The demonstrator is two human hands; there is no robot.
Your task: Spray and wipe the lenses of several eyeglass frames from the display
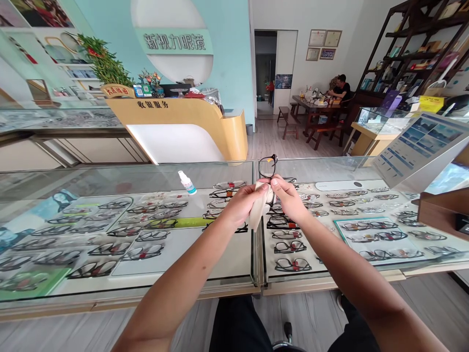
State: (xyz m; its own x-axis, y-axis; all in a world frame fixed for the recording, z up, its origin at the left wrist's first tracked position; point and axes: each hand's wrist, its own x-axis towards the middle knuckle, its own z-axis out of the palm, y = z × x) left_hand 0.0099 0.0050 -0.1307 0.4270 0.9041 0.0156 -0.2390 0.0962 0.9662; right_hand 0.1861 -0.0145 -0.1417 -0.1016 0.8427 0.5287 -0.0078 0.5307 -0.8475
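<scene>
A pair of dark-framed eyeglasses (267, 166) is held up above the glass counter, one lens upright beyond my fingers. My left hand (246, 199) is closed on a pale cleaning cloth (258, 208), which hangs down between my hands. Around the lower part of the eyeglasses, my right hand (287, 196) has its fingers closed. The cloth and fingers hide much of the second lens. To the left of my hands, a small white spray bottle (188, 183) with a blue label stands on the glass.
Rows of eyeglasses (154, 235) lie inside the glass display counter (220, 288). A leaning information board (421, 149) and a brown box (441, 215) are at the right. Behind are a yellow cashier desk (176, 122) and a person (342, 90) seated at a wooden table.
</scene>
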